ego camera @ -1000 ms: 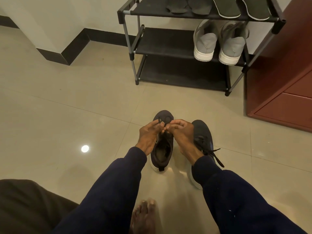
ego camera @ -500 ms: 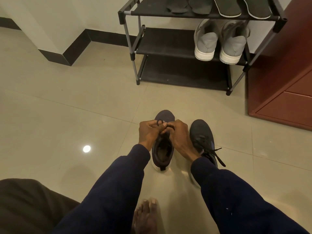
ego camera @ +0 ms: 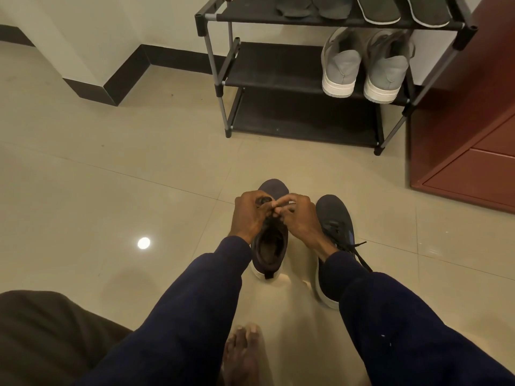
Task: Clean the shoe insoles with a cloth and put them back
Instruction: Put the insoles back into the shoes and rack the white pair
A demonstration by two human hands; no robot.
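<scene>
Two dark sneakers with white soles stand on the tiled floor. Over the left sneaker (ego camera: 269, 246) both hands meet at the lacing. My left hand (ego camera: 250, 214) pinches the dark lace near the tongue, and my right hand (ego camera: 299, 215) pinches the lace beside it, fingertips touching. The shoe's opening faces me, and its inside is dark. The right sneaker (ego camera: 334, 218) stands beside it with its laces loose on the floor, my right forearm crossing its heel. Several dark insoles (ego camera: 376, 8) lie on the top shelf of the shoe rack (ego camera: 223, 68). No cloth is in view.
A pair of grey sneakers (ego camera: 365, 65) sits on the rack's middle shelf. A reddish-brown cabinet (ego camera: 468, 151) stands at the right. My bare foot (ego camera: 242, 355) rests on the floor below the shoes, and my knee is at the lower left.
Both hands have drawn slightly closer together over the left sneaker's laces, fingers curling tighter on the lace. The shoes have not moved.
</scene>
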